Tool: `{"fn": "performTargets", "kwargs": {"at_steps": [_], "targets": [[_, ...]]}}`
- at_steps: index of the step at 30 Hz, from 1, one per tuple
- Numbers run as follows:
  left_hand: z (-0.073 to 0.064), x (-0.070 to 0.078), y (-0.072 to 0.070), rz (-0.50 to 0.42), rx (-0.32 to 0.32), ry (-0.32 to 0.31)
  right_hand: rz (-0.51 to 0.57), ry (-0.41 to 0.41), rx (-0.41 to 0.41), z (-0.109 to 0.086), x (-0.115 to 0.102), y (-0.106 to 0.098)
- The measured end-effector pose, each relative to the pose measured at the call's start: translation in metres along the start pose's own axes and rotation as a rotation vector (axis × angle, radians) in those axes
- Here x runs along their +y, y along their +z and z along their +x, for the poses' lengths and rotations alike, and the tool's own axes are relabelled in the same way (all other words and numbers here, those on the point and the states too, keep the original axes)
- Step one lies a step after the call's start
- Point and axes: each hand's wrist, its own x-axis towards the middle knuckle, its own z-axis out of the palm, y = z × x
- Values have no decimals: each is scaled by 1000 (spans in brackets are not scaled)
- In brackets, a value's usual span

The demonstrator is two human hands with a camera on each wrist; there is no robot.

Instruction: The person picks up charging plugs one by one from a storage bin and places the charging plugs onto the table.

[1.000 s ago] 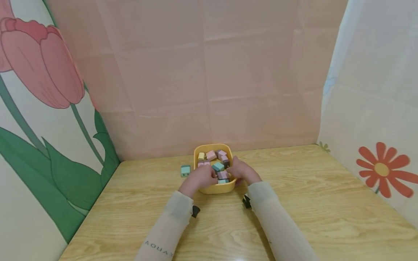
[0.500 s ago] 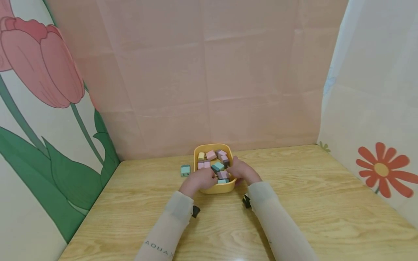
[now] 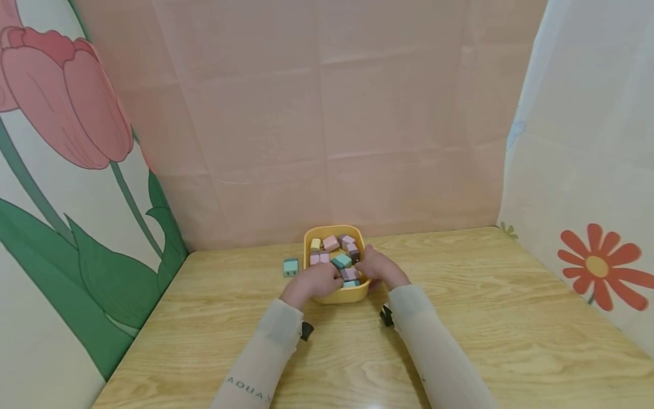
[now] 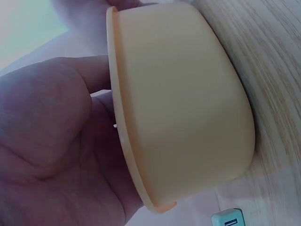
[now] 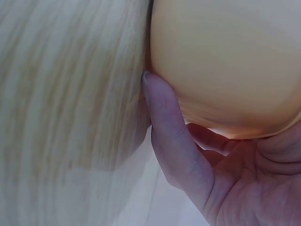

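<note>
While the right hand (image 3: pixel 380 266) steadies the yellow basket (image 3: pixel 347 296), at twelve o'clock on the table (image 3: pixel 460 284), the head view suggests one risk: should that hold slacken, the left hand (image 3: pixel 314 280), reaching over the seven o'clock rim, could tip it and spill the small blocks (image 3: pixel 342 261) toward the teal block (image 3: pixel 290 267) outside at nine o'clock. In the left wrist view, fingers vanish behind the rim — I cannot tell whether they pinch anything. The right wrist view shows thumb against outer wall, fingers over the rim — grasping the basket.
</note>
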Motion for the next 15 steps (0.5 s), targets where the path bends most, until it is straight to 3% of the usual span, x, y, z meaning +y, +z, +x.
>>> {"fn": "performTargets", "kwargs": {"at_steps": [15], "targets": [[12,-11,5,23,-11,69,12,-25,-10,0,1,1]]}}
